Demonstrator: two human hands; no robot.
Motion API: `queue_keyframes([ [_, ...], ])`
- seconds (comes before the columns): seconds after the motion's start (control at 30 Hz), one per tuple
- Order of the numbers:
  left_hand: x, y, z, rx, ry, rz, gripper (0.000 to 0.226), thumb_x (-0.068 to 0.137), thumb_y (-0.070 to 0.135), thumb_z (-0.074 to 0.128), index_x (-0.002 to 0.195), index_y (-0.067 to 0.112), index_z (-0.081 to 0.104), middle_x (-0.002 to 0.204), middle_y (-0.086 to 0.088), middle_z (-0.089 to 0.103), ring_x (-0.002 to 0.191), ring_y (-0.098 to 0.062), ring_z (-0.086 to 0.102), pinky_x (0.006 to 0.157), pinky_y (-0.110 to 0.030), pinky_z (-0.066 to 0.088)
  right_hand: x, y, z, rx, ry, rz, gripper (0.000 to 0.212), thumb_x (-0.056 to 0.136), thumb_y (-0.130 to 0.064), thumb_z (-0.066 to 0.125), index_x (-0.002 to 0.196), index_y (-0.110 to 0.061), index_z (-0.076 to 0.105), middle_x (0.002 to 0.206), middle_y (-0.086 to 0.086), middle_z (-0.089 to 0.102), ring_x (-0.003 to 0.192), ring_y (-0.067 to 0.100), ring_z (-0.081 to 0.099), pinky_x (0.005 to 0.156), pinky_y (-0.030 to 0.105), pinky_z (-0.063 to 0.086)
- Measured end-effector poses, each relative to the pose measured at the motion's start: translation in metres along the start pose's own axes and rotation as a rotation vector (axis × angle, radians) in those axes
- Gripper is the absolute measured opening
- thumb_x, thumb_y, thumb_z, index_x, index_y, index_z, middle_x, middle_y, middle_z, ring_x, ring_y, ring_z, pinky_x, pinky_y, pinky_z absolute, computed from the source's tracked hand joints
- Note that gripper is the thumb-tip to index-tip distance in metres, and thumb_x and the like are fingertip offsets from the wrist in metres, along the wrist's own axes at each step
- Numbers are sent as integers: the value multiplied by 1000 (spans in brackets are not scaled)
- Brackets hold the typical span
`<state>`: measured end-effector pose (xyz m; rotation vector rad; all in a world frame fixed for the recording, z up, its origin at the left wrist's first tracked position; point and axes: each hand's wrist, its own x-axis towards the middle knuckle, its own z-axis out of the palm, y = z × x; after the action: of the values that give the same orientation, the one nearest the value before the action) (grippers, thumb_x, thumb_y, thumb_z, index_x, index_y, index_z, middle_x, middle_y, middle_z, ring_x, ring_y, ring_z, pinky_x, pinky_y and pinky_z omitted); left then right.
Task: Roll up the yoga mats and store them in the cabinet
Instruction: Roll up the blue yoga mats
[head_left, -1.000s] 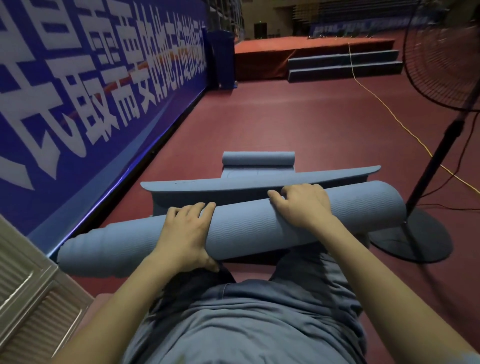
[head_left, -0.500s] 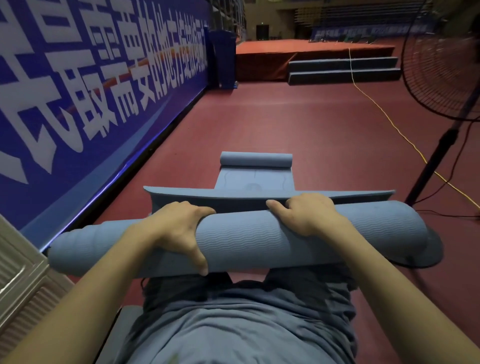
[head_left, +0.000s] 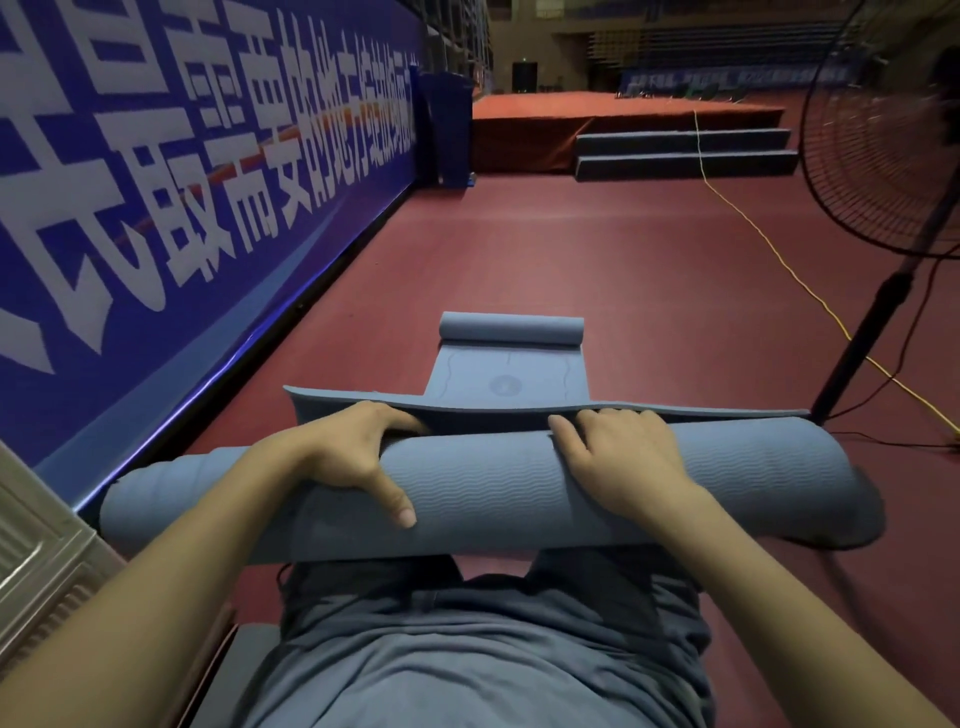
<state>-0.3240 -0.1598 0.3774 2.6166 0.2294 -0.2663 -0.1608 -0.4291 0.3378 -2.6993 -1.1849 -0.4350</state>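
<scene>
Yoga mat (head_left: 488, 499), nearly rolled, spans the lower centre; our left hand (head_left: 348, 462) and right hand (head_left: 618, 457) both grip it. Next, we judge, roll in the loose flap (head_left: 519, 410) (1 turn, perhaps).

rolled mat (head_left: 493, 499) under both hands — second mat (head_left: 509, 364) beyond | fan (head_left: 883, 291) right | banner (head_left: 182, 182) left

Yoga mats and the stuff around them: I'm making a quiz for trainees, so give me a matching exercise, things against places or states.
Things:
1. held mat
2. far mat
3. fan
4. yellow cable

Places or states:
a. stands at the right edge
b. rolled, gripped by left hand and right hand
c. runs along the floor toward the steps
d. partly rolled on the floor ahead

Pairs: 1-b, 2-d, 3-a, 4-c
</scene>
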Motion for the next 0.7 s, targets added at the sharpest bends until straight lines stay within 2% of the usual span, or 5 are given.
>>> queue_keyframes([
  [0.13,6,-3,-7,-27,134,82,85,51,57,96,128,35,68,123,29,65,117,11,57,104,-24,45,7,4,6,-61,4,18,63,103,-53,14,96,-21,67,99,4,71,97,30,62,85,42,38],
  [0.37,5,-8,2,31,313,128,52,74,48,88,123,39,72,126,24,67,118,7,59,104,-33,50,7,3,19,-25,119,127,56,97,-53,25,82,-21,69,83,0,70,81,28,63,79,40,42],
  [0.5,-4,4,-6,115,134,14,87,64,63,88,142,42,56,142,30,52,131,7,48,113,-27,40,12,5,17,-21,40,92,61,97,-55,16,88,-23,67,98,-2,72,96,26,62,90,40,39],
  [0.57,-8,12,-10,143,48,-58,111,52,69,89,150,43,44,146,32,46,134,4,45,113,-28,38,20,5,15,14,-4,70,59,100,-53,18,90,-22,68,101,1,72,95,29,61,85,41,35],
  [0.7,2,34,9,478,40,-203,153,38,79,86,162,25,14,165,8,28,148,-18,32,120,-37,31,39,4,11,71,-86,95,57,102,-48,23,87,-19,70,95,8,73,78,31,49,75,40,29],
])
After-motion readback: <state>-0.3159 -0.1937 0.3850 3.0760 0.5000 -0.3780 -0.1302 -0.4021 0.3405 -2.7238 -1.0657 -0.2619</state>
